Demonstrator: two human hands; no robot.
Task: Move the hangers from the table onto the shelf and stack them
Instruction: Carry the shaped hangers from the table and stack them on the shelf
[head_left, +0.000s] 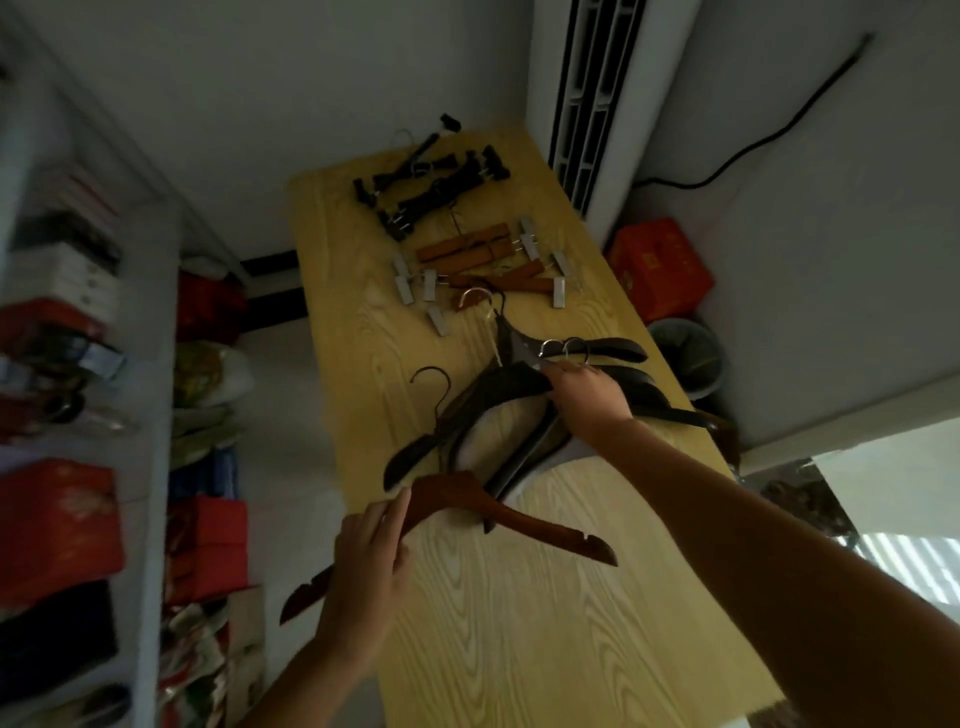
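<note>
Several dark hangers lie piled mid-counter. My right hand rests on them; I cannot tell whether it grips. My left fingers are clamped round one arm of a red-brown hanger. It looks like stiff, light wood, steadier held near the neck. Its tip overhangs the counter's left edge, and the shelf stands across an open gap.

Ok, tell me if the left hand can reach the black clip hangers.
Probably not yet: the left hand grips a brown hanger, and the black clip hangers lie well beyond it.
</note>
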